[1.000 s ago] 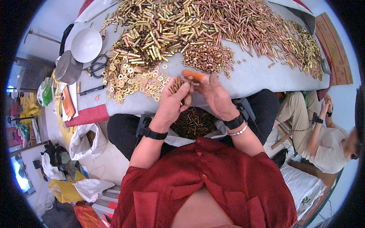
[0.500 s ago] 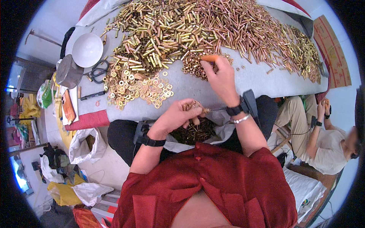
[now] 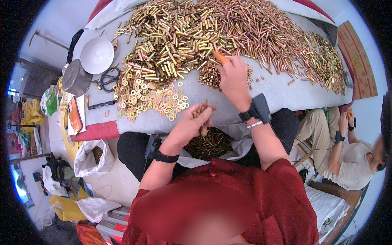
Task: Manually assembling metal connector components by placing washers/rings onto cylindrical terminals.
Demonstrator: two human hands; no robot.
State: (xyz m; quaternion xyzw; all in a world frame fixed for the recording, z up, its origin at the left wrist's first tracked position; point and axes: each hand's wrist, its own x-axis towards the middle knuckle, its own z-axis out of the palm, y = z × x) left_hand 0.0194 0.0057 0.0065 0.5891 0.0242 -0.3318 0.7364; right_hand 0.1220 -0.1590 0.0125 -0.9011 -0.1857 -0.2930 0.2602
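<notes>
Gripping a bundle of slender metal pieces (image 3: 200,110), the left hand (image 3: 188,124) hangs over a white bag (image 3: 243,141) of dark bolts. The right hand (image 3: 236,81) reaches over the small nuts (image 3: 209,76) on the grey bench (image 3: 277,90), its orange finger cover (image 3: 221,58) at their far edge; whether its fingers have closed on anything I cannot tell. A light pinch from above should suit such small nuts best, with the left fist firm enough that the bundle doesn't splay.

The heap of metal tubes (image 3: 171,45) crowds the nuts from behind, and flat washers (image 3: 152,98) spread to their left (mixing them would be easy). The right hand itself hides part of the nuts. Scissors (image 3: 109,79), a white bowl (image 3: 97,56) and a black marker (image 3: 101,105) lie farther left, clear of both hands.
</notes>
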